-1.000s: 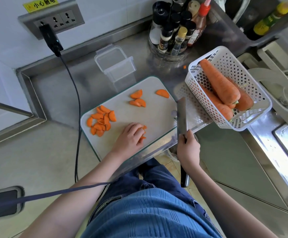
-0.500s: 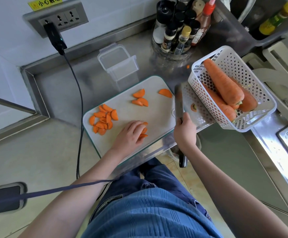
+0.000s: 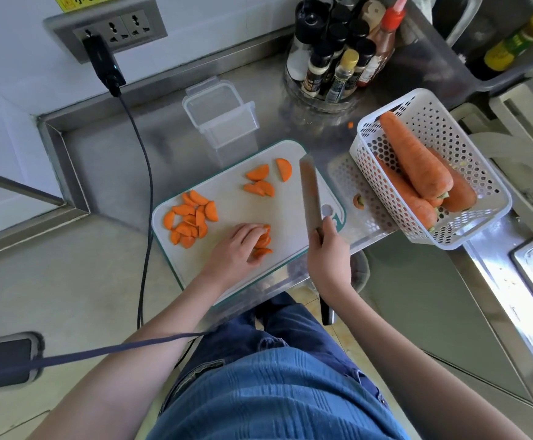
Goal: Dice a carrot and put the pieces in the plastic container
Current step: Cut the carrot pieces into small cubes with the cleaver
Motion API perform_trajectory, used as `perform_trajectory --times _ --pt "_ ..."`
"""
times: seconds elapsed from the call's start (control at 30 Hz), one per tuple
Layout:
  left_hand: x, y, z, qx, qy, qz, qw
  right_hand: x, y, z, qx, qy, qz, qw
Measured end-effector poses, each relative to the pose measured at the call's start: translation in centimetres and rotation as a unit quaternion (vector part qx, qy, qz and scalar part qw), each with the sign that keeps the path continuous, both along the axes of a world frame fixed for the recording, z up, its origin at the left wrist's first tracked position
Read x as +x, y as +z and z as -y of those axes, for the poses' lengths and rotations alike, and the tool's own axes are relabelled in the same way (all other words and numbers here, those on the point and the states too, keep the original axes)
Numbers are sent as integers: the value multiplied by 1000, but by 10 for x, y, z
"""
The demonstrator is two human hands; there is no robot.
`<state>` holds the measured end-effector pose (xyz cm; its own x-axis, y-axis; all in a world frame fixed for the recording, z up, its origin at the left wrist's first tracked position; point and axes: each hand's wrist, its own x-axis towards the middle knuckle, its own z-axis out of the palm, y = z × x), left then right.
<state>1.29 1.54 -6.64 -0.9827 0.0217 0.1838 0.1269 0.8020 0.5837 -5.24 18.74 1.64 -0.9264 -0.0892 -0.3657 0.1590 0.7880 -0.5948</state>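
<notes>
The left hand (image 3: 238, 249) rests on the cutting board (image 3: 239, 214) with its fingers curled down over a small stack of carrot slices (image 3: 263, 241), pinning them at the fingertips; the stack pokes out on the side of that hand that faces the knife. The right hand (image 3: 330, 257) is clamped on the knife (image 3: 310, 192); the blade runs straight away from that hand, long axis pointing toward the back of the counter (image 3: 106, 150), and it stands just beside the pinned stack without touching it. So the next cut turns on a short sideways shift of the blade toward the left hand's fingertips, and the right hand is the one to make it.

Beyond the left hand's knuckles, on its outer side, lies a heap of roughly 10 half-moon slices (image 3: 190, 219); ahead of the hand, further up the board, sit 4 more slices (image 3: 266, 179). The plastic container (image 3: 220, 120) stands open and seems to hold nothing, well ahead of both hands past the board's far edge. To the right of the knife hand, 1 white basket (image 3: 430, 168) holds 3 whole carrots (image 3: 416, 157), and 1 cut carrot end (image 3: 358, 201) lies between board and basket.
</notes>
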Motion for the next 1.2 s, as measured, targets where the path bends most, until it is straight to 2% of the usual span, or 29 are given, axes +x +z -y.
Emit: perform_trajectory --times 0.23,0.53,0.73,1.03,1.2 --pt "3 2 -3 44 35 -15 998 38 1 7 4 83 42 996" --pt "10 -3 -6 62 75 -26 995 53 -6 24 19 93 48 994" --pt "13 -6 -2 53 52 -13 997 55 -12 32 62 114 43 991" --pt "12 -8 -5 40 62 -52 996 53 -22 36 126 152 50 979" --pt "12 -8 -7 49 73 -56 995 44 -19 36 116 147 70 980"
